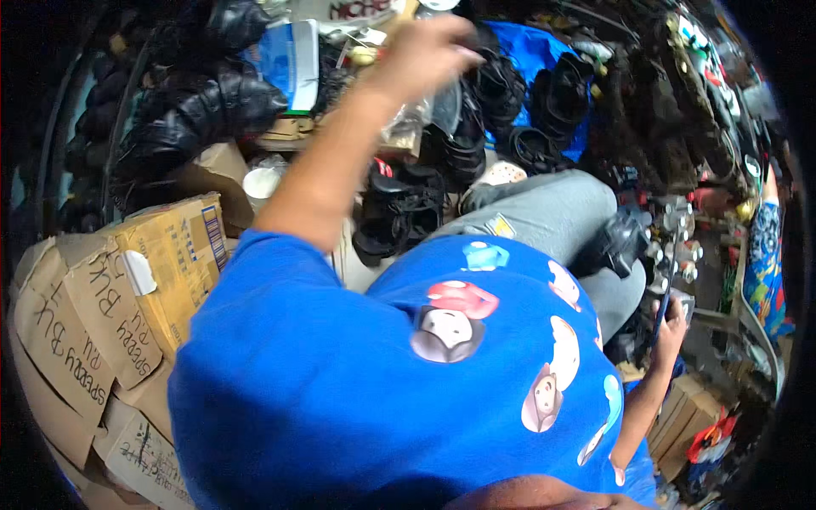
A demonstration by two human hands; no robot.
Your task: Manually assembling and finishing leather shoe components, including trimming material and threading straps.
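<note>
My left hand (425, 55), smeared by motion, is raised at the top centre above a cluttered work area. Whether it holds anything cannot be made out. Black shoes (497, 85) and a blue plastic sheet (527, 42) lie just to its right. Out at the right, my right hand (671, 321) is closed around a slim dark blue object (660, 320); its kind is unclear. Beside that hand are a black plastic bag (625, 242) and several small pale spools or bottles (680, 229). More black shoes (404, 208) lie by my grey-trousered leg (544, 212).
Cardboard boxes (174, 263) with handwriting are stacked at the left. A white cup (262, 184) stands near them, below a blue and white package (293, 64). Dark, bulky items (204, 110) crowd the upper left. Brightly patterned cloth (769, 272) shows at the far right.
</note>
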